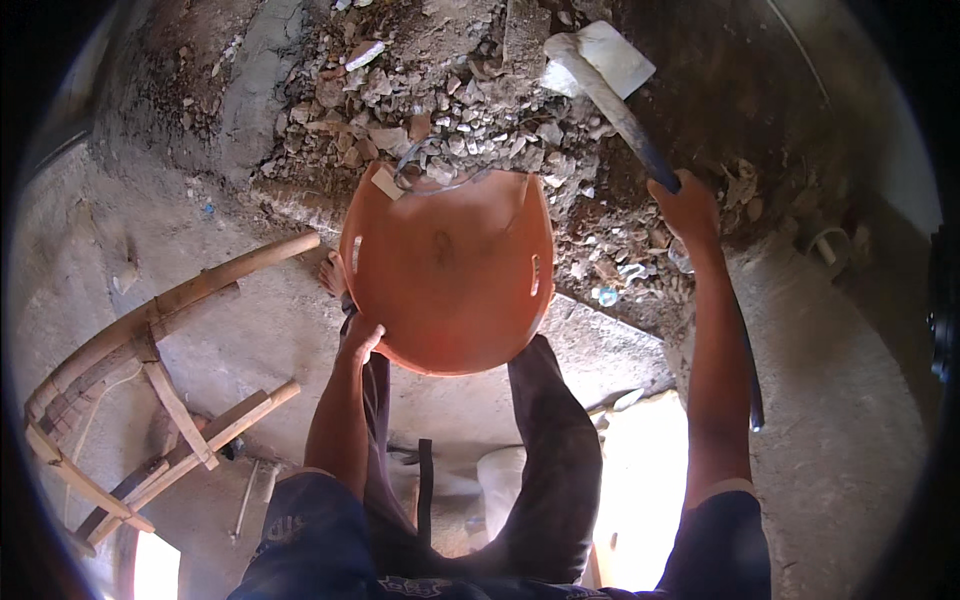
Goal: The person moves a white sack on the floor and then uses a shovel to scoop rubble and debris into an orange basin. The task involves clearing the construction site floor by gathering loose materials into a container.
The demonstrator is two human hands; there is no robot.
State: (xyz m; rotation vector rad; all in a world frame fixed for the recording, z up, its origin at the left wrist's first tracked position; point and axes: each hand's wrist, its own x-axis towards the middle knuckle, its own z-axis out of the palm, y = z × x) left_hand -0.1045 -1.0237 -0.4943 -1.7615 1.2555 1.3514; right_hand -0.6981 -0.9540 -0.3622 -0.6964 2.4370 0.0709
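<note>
An orange plastic tub [450, 280] with slotted handles stands tilted between my legs, its opening against the rubble. My left hand [365, 338] is closed round its near-left rim. In my right hand [690, 208] is the handle of a hoe, gripped partway along. The hoe's pale, broad blade [615, 60] lies against the dirt at the far right of the heap, and the handle end runs back beside my right forearm. Loose rubble [400, 110], broken stones and soil, lies just beyond the tub's far edge. A thin loop of wire or strap [440, 182] crosses that edge.
A wooden frame [170, 310], like an overturned chair, lies to the left. A bare foot [333, 273] is beside the tub. Behind my legs stands a whitish container [500, 478]. Litter [606, 296] is scattered right of the tub, near a concrete slab edge.
</note>
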